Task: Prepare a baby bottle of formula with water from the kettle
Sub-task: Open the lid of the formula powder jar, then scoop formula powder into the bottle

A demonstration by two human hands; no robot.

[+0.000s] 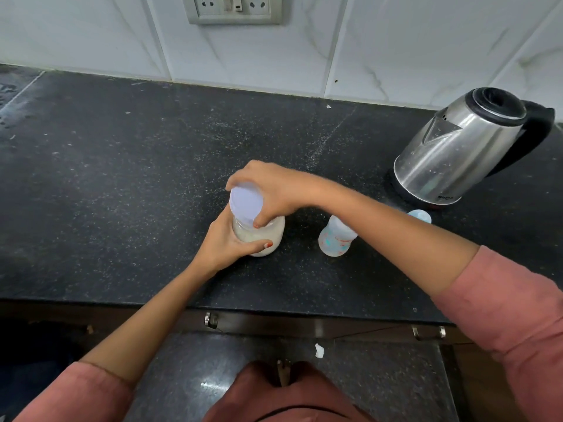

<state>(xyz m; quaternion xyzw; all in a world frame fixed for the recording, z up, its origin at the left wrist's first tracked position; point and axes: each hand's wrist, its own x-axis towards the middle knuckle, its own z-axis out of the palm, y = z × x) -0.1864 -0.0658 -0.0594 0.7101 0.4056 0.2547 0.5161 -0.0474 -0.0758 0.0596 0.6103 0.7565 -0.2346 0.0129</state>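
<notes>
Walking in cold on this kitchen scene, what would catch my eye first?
Both hands meet mid-counter on a clear jar of pale powder: the left hand grips its body, the right hand clasps its lilac lid. A baby bottle stands just right of it, and a shiny steel kettle sits far right.

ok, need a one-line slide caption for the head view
Left hand steadies a powder jar while the right hand grips its lid; bottle and kettle wait on the counter.
</notes>
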